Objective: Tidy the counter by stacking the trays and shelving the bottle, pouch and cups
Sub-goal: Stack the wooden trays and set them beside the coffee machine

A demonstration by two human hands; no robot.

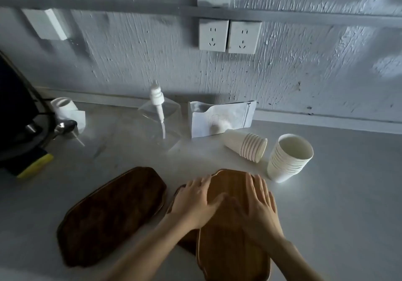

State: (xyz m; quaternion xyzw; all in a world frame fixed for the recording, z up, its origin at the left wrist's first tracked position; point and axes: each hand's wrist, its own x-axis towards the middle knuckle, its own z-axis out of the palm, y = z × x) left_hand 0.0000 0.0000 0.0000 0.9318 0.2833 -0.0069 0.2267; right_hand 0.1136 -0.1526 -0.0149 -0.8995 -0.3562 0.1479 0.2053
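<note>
A light brown wooden tray (pixel 226 250) lies skewed on top of a darker tray (pixel 187 241) whose edge shows at its left. My left hand (pixel 195 202) and my right hand (pixel 258 206) rest flat on the upper tray's far end, fingers spread over its two sides. A third, dark tray (pixel 113 213) lies alone to the left. Behind stand a clear pump bottle (pixel 159 117) and a white pouch (pixel 219 117). One stack of white paper cups (pixel 245 144) lies on its side; another cup stack (pixel 289 159) stands upright to its right.
At the left edge are a dark appliance (pixel 17 106), a yellow sponge (pixel 36 166), a metal spoon (pixel 65 127) and a white holder (pixel 67 111). Wall sockets (pixel 228 36) hang on the rough white wall above the grey counter (pixel 337 193).
</note>
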